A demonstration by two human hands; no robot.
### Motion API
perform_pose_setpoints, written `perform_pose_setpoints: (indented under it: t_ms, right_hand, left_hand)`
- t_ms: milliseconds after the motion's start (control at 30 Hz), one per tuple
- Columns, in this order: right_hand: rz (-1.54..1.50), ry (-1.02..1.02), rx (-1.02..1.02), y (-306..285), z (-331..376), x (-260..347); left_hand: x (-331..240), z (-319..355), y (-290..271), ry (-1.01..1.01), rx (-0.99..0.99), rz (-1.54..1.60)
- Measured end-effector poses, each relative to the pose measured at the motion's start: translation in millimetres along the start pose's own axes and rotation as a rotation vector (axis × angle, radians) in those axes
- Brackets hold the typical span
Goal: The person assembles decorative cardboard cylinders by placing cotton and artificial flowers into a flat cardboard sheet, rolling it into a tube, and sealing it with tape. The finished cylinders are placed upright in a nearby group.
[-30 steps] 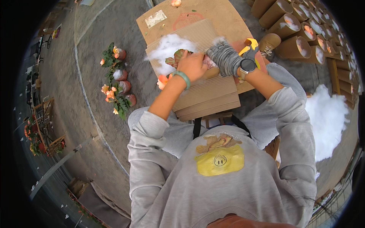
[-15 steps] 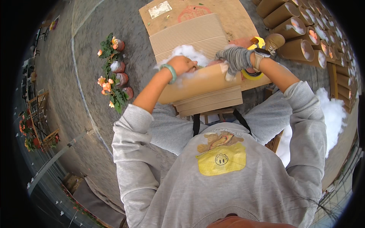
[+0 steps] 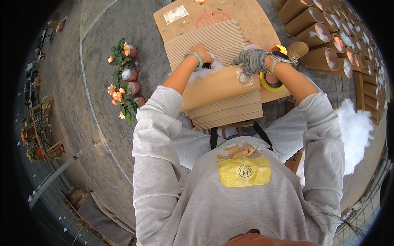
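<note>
A sheet of brown corrugated cardboard [image 3: 217, 87] curls into a roll in front of me, on top of a stack of flat corrugated sheets [image 3: 205, 39]. My right hand [image 3: 251, 63], in a grey striped glove, grips the roll's right end, thumb over a strip of clear tape [image 3: 245, 78]. Bare, with a green bangle at the wrist, my left hand [image 3: 201, 52] reaches over the roll's far edge. Its fingers curl at a small dark thing, mostly hidden, that I cannot make out. White fluffy stuffing [image 3: 202, 74] pokes out beside them.
A yellow tape roll [image 3: 271, 84] lies right of the cardboard on a brown board [image 3: 254, 20]. Potted orange flowers [image 3: 117, 96] stand on the floor at left. Several cardboard tubes [image 3: 322, 59] with stuffing fill the far right, near a shoe [image 3: 297, 51]. Loose stuffing [image 3: 353, 135] lies at right.
My left hand has moved right and away from me, past the roll's far edge. My right hand stays at the roll's right end, where the clear tape now shows more plainly.
</note>
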State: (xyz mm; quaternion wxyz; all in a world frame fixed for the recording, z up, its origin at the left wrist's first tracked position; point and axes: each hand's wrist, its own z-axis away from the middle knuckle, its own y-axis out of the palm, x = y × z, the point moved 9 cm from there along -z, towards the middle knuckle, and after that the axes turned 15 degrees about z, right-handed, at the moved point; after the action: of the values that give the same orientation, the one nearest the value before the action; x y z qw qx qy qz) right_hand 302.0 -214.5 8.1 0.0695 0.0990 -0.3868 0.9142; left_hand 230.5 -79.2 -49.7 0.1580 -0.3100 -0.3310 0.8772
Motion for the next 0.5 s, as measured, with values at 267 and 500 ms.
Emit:
perform_pose_setpoints:
  t_ms: [267, 500]
  right_hand:
    - [0.097, 0.031, -0.052, 2.2, 14.6, 8.0]
    - [0.069, 0.015, -0.408, -3.6, 50.2, 31.2]
  left_hand:
    - [-96.1, 53.3, 23.9, 0.507, 0.526, -0.105]
    - [-63.4, 96.2, 12.5, 0.399, -0.012, -0.038]
